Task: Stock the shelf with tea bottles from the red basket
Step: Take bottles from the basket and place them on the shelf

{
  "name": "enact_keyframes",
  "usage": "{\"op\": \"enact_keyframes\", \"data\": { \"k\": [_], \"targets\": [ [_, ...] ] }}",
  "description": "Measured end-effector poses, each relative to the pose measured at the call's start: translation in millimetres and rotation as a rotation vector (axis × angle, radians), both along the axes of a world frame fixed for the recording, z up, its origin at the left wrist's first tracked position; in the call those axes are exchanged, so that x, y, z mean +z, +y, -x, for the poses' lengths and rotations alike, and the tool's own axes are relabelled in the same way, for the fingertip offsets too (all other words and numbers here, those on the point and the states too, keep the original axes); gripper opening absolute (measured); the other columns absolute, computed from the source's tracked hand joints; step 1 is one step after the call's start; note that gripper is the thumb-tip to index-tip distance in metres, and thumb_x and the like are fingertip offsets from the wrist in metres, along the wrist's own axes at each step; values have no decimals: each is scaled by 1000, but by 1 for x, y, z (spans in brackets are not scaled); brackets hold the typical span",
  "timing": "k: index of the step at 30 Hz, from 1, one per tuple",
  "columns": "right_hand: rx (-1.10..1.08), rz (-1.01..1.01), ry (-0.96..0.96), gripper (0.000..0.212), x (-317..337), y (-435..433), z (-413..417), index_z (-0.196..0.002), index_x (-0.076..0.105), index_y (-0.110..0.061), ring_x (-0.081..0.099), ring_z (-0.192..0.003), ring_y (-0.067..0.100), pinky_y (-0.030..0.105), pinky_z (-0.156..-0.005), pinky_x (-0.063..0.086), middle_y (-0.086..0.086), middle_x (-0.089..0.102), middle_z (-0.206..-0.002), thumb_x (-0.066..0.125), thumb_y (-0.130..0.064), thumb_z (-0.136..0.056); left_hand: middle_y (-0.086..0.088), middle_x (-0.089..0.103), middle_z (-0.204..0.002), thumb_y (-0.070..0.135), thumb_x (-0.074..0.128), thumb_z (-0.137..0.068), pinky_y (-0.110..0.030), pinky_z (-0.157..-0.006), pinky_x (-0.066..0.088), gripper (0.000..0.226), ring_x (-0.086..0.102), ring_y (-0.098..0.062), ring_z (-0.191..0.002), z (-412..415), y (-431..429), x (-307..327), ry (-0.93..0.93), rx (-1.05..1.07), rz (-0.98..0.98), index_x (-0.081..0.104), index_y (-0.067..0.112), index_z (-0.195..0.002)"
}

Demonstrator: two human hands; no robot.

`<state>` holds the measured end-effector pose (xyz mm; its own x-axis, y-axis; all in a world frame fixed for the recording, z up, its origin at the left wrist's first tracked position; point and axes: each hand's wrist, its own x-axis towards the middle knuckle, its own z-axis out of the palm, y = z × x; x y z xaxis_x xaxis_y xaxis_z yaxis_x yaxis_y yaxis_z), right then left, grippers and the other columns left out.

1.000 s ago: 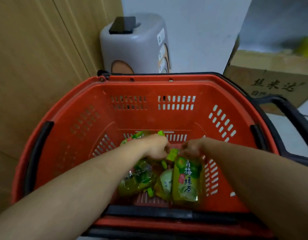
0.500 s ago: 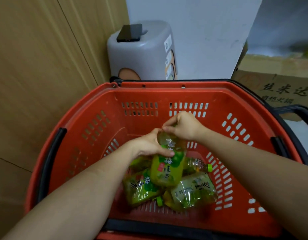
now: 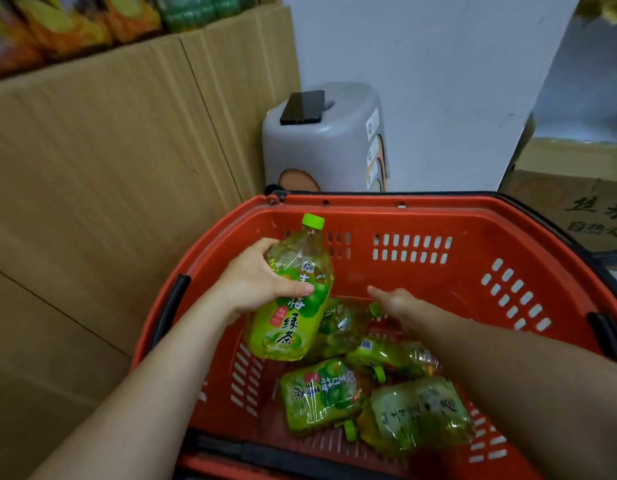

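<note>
My left hand (image 3: 258, 284) grips a green tea bottle (image 3: 293, 299) with a green cap, held upright above the left side of the red basket (image 3: 507, 244). My right hand (image 3: 395, 301) hovers low inside the basket with fingers apart, holding nothing, just above the bottles. Several more tea bottles (image 3: 322, 394) with green labels lie on their sides on the basket floor. At the top left, the edge of a shelf (image 3: 75, 26) shows packaged drinks.
A cardboard panel (image 3: 109, 174) stands along the left. Behind the basket is a grey plastic stool (image 3: 334, 143) with a black phone (image 3: 303, 107) on it. A cardboard box (image 3: 577, 202) sits at the right. A white wall is behind.
My left hand has lifted one bottle up and to the left, out of the pile. My right hand has let go of it and dropped toward the remaining bottles. The view has tilted upward.
</note>
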<state>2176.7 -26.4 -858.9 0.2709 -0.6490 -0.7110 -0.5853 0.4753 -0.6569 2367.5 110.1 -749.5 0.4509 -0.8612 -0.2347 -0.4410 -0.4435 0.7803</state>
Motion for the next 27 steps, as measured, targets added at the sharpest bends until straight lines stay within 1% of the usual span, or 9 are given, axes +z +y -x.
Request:
{"op": "enact_keyframes", "data": {
  "k": [2,4,6,8,10,13,16,22,27],
  "targets": [
    [-84,-43,-59,53,-11,9,-19,-126,50,1,62,-89,29,34,-65,45,14,63,-102,53,-41,-95,6,72,-105,50,94,-27,-43,-89,56,101,70,-16,-95,1,6,1,56,7,17,56,32,-118],
    [-218,-18,-88,47,-24,13,-31,-123,52,4,60,-106,35,35,-76,46,13,62,-111,59,-32,-93,4,73,-105,44,95,-34,-43,-88,57,96,71,-16,-94,5,10,3,116,-3,36,56,28,-120],
    [-282,58,-91,43,-35,15,-38,-118,55,3,61,-104,36,38,-86,51,11,63,-105,64,-29,-90,3,73,-106,39,92,-42,-39,-85,58,87,71,-16,-94,8,13,6,145,1,62,57,27,-120],
    [-188,182,-78,44,-42,16,-46,-119,56,-2,64,-89,31,39,-74,56,14,65,-99,67,-32,-88,3,74,-105,34,90,-46,-36,-83,58,78,72,-15,-92,8,16,9,172,18,98,58,28,-117],
    [28,368,-67,35,-31,16,-56,-112,59,-8,62,-75,23,28,-59,49,10,65,-96,67,-32,-88,2,74,-104,33,91,-46,-35,-83,58,79,73,-16,-93,4,20,13,195,46,151,58,26,-117],
    [304,602,-88,27,14,10,-67,-107,62,-14,63,-77,20,26,-62,47,4,61,-96,68,-30,-87,3,73,-108,37,96,-43,-33,-84,57,93,71,-15,-98,-9,37,22,183,91,245,56,24,-126],
    [398,724,-209,16,63,3,-66,-97,62,-19,61,-72,16,24,-60,50,4,64,-90,70,-27,-86,1,73,-109,27,95,-46,-28,-77,58,88,72,-14,-95,-21,62,38,199,169,370,57,26,-126],
    [339,1059,-555,27,179,27,-70,-111,66,-12,62,-81,8,24,-78,49,2,66,-95,71,-16,-85,-2,75,-106,32,94,-46,-23,-67,56,89,73,-16,-92,-30,114,84,269,336,629,58,22,-127],
    [341,1109,-918,14,277,77,-86,-103,64,-23,67,-74,4,19,-71,52,10,71,-86,57,-14,-95,-7,76,-102,34,81,-52,-30,-65,59,74,74,-22,-86,-29,168,140,250,394,819,61,20,-122]
  ]
}}
